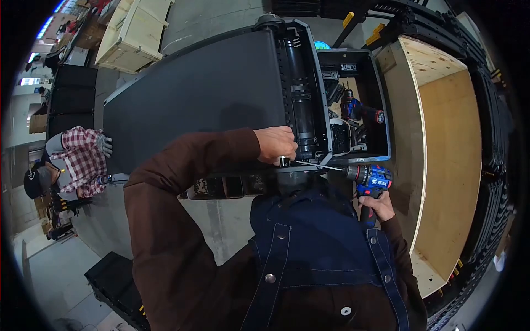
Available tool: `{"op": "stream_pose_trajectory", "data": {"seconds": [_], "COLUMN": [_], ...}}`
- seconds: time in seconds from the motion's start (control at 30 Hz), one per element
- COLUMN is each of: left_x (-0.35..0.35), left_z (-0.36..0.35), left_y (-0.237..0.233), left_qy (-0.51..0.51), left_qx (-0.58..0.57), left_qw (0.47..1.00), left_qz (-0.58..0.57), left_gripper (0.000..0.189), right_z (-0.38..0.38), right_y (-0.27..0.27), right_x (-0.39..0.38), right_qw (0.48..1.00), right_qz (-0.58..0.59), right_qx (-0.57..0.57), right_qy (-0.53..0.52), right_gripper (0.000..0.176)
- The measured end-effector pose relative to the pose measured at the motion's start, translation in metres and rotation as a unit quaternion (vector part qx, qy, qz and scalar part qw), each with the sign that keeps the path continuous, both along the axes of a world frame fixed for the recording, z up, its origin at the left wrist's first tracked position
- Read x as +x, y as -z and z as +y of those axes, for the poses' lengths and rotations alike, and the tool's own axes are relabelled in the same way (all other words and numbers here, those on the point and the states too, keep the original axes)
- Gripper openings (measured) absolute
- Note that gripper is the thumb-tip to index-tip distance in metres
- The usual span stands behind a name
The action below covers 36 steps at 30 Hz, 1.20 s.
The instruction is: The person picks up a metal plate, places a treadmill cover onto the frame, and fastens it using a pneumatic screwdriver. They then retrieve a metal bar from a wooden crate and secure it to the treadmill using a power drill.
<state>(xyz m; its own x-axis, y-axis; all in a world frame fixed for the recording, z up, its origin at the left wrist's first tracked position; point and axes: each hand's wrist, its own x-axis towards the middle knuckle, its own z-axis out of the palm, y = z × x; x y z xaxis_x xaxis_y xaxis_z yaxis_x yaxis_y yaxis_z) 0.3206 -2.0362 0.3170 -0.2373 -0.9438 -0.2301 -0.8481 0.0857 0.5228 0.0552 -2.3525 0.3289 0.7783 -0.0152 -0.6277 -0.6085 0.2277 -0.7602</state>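
My right hand (378, 207) is wrapped round the handle of a blue and black cordless drill (372, 177). A long thin bit (320, 165) runs from its chuck leftward, its far end close to my left hand (277, 145). That hand is closed at the near corner of a large black belt-like panel (204, 88). A small dark, round-ended piece (284, 161) shows under its fingers; what exactly they grip is hidden. Along the panel's right end lies a black roller (302, 113) inside a metal frame.
A black open box (386, 132) beyond the drill holds a second blue drill (353, 105) and several metal parts. On the right stands a large open wooden crate (450, 165). Another person (83, 160) in a checked shirt and grey gloves works at the panel's left end.
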Motion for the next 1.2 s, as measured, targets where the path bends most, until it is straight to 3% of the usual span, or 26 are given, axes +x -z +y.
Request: {"op": "stream_pose_trajectory", "data": {"seconds": [0.4,0.73,1.0,1.2], "left_x": [-0.001,-0.002,-0.001,-0.001], "left_z": [0.004,0.003,-0.003,-0.007], "left_y": [0.007,0.002,-0.01,-0.007], "left_qy": [-0.019,-0.024,-0.014,-0.013], "left_qx": [-0.013,-0.017,0.05,0.057], "left_qw": [0.999,0.999,0.998,0.998], "left_qz": [0.032,0.029,0.024,0.016], "left_gripper": [0.023,0.017,0.033,0.03], "right_z": [-0.02,-0.022,-0.025,-0.023], "right_y": [-0.001,-0.004,-0.011,-0.015], "right_x": [0.019,0.044,0.061,0.068], "right_qw": [0.995,0.997,0.99,0.99], "right_qz": [-0.002,0.001,0.018,-0.003], "right_qx": [-0.076,-0.036,-0.064,-0.058], "right_qy": [-0.068,-0.074,-0.123,-0.128], "right_gripper": [0.033,0.029,0.02,0.023]}}
